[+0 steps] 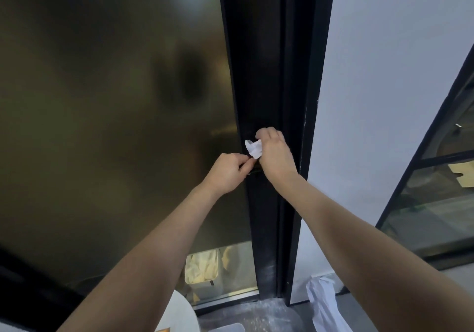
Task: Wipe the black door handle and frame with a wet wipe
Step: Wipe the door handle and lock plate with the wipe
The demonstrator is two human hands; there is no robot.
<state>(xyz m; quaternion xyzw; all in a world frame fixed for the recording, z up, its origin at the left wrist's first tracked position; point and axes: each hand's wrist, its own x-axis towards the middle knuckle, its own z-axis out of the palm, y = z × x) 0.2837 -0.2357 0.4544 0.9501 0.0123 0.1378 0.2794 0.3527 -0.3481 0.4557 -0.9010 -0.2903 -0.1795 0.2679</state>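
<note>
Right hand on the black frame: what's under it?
A bunched white wet wipe shows under the right hand, held against the black frame. The left hand pinches just below it; what it holds is hidden. The door handle cannot be seen behind both hands.

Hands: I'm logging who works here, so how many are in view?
2. The left hand, fingers curled, is at the black frame; the right hand is beside it, gripping the wipe. None seems hidden.
</note>
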